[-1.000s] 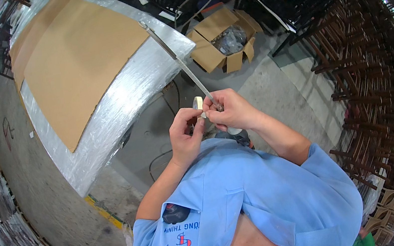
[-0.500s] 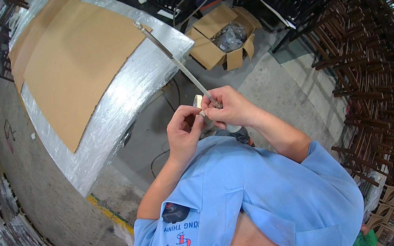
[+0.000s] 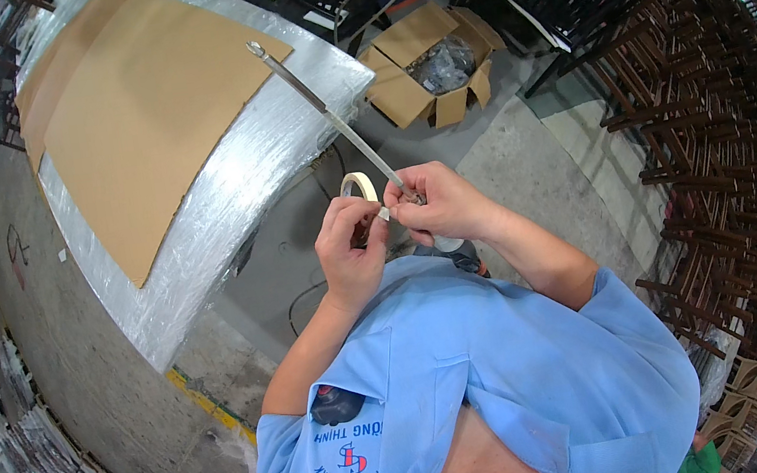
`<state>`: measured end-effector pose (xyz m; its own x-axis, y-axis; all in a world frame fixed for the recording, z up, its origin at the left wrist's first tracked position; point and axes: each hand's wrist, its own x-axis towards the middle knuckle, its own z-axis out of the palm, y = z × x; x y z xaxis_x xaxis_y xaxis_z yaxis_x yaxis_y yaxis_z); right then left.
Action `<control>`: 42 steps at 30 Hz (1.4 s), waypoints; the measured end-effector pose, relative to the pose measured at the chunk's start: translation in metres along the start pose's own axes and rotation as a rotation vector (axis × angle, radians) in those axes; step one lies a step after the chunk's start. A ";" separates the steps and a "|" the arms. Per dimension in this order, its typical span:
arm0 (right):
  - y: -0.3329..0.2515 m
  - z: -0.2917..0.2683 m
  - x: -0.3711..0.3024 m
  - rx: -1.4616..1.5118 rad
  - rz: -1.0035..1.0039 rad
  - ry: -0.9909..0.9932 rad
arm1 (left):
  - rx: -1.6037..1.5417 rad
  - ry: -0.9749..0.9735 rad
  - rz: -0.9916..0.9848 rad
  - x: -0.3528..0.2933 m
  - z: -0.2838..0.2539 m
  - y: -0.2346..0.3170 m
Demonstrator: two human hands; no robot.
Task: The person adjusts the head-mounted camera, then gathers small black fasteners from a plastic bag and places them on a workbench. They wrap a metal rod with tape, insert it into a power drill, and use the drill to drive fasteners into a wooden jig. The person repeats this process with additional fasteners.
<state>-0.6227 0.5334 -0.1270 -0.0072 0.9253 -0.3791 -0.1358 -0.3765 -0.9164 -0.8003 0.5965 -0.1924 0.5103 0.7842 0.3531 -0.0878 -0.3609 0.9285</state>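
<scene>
Close together in front of my blue shirt, both hands work at a small pale strip (image 3: 384, 213). My left hand (image 3: 349, 252) is closed around a roll of cream tape (image 3: 358, 182), its thumb and forefinger pinching near the strip. The fingers of my right hand (image 3: 448, 205) are closed on the lower end of a long thin metal rod (image 3: 347, 133). That rod slants up and to the left, with a darker section near its pointed tip. Whether the right fingertips also grip the strip, I cannot tell.
A wrapped stack (image 3: 239, 174) topped with cardboard (image 3: 153, 113) stands at the left. Beyond my hands is an open carton (image 3: 409, 106) holding clear plastic bags. Brown wooden chair frames (image 3: 704, 142) are piled along the right. A cable (image 3: 297, 308) lies on the floor.
The tape roll has turned and risen above my left hand, showing its ring. My hands have parted slightly, and the rod's tip has shifted a little to the left.
</scene>
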 end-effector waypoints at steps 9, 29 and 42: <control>0.009 0.003 -0.004 0.272 -0.261 -0.131 | -0.420 0.128 -0.451 0.027 -0.032 0.021; 0.009 0.017 -0.012 -0.092 -0.173 0.086 | -0.376 0.053 -0.401 0.069 -0.071 0.076; 0.009 0.020 -0.015 -0.282 -0.259 0.124 | -0.340 0.094 -0.405 0.066 -0.072 0.063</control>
<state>-0.6433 0.5171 -0.1273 0.1130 0.9853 -0.1280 0.1603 -0.1452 -0.9763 -0.8340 0.6618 -0.1024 0.4832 0.8743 -0.0468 -0.1804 0.1517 0.9718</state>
